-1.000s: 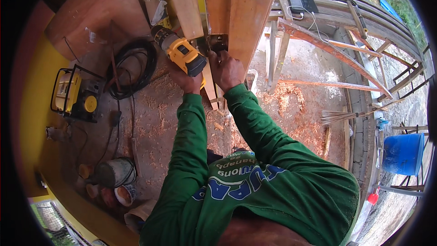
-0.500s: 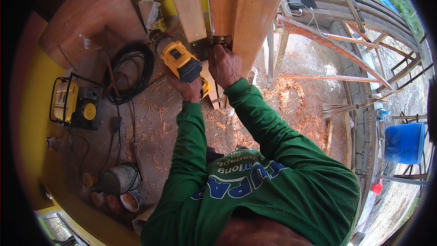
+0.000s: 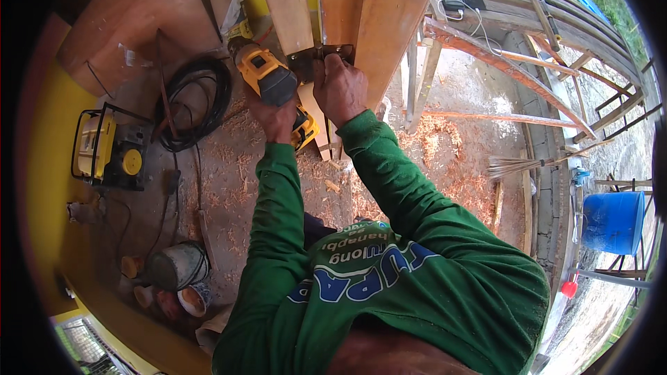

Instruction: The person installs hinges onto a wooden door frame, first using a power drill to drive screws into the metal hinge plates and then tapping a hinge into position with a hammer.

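Note:
My left hand (image 3: 274, 119) is wrapped round the grip of a yellow and black cordless drill (image 3: 261, 69). The drill's front end points up and to the left, away from the wood. At the lower end of the upright boards sits a dark metal hinge (image 3: 301, 67), one leaf by the pale board (image 3: 283, 3) and one on the brown wooden panel (image 3: 392, 10). My right hand (image 3: 342, 92) presses against this hinge with its fingers curled and pinched together. Whatever lies between those fingertips is hidden by the hand.
On the left floor are a coiled black cable (image 3: 194, 104), a yellow and black machine (image 3: 114, 149) and a grey bucket (image 3: 177, 266). Wood shavings (image 3: 445, 142) litter the floor. At right stand a timber frame (image 3: 514, 62), a twig broom (image 3: 517, 165) and a blue bucket (image 3: 613, 222).
The drill and my left hand have shifted up and a little left, away from the hinge. My right hand stays at the hinge, slightly higher and further left.

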`<act>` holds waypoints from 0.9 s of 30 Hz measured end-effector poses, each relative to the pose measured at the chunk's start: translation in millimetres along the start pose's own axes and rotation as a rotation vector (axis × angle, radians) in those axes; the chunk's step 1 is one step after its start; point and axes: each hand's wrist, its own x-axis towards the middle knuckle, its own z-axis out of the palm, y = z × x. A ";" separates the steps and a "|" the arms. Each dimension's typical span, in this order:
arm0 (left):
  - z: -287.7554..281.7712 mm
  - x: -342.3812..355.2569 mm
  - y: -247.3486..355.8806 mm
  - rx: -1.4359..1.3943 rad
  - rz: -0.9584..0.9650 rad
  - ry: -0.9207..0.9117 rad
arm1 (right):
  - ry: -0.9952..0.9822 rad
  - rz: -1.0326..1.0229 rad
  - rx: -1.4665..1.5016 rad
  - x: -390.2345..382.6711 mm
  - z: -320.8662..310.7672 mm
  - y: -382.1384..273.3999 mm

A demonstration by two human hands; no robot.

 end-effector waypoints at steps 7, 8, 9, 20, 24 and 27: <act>8.8 -12.0 14.7 0.215 0.233 0.079 | -0.022 0.000 0.047 -6.6 -17.0 2.1; 10.1 -14.4 16.3 0.233 0.233 0.099 | -0.035 -0.004 0.086 -9.0 -22.1 2.5; 12.8 -16.3 17.2 0.234 0.236 0.099 | -0.033 -0.004 0.088 -14.6 -27.3 6.8; 21.9 -32.6 30.3 0.141 0.242 0.077 | -0.994 0.798 0.956 -201.4 -86.3 189.8; 21.3 -35.0 28.2 0.152 0.250 0.118 | -0.900 1.188 1.279 -201.3 -104.7 170.7; 17.8 -37.4 30.6 0.257 0.223 0.143 | -0.886 1.210 1.452 -183.7 -106.0 149.2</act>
